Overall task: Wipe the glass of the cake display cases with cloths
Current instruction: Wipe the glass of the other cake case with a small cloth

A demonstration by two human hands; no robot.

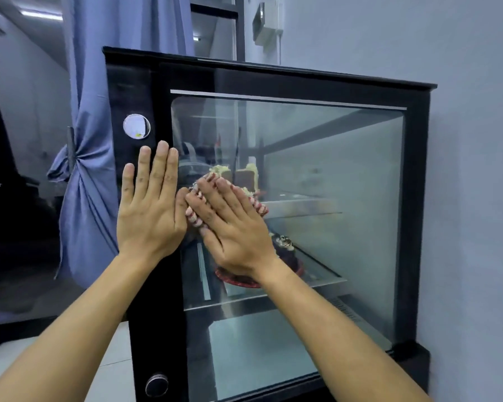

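Observation:
A black-framed cake display case (418,198) fills the middle of the view, with its glass pane (331,175) facing me. My right hand (230,224) presses a red-and-white striped cloth (196,220) flat against the left part of the glass. My left hand (150,204) lies flat with fingers together on the black frame strip beside the pane, touching the right hand. It holds nothing. Behind the glass, cake slices (249,172) sit on the upper shelf and a dark cake on a red plate (288,248) sits on the lower shelf.
A blue curtain (93,169), tied in the middle, hangs left of the case. A grey wall (476,198) stands against the case's right side. A round silver disc (136,126) and a knob (156,385) sit on the frame strip. Dark window glass is at far left.

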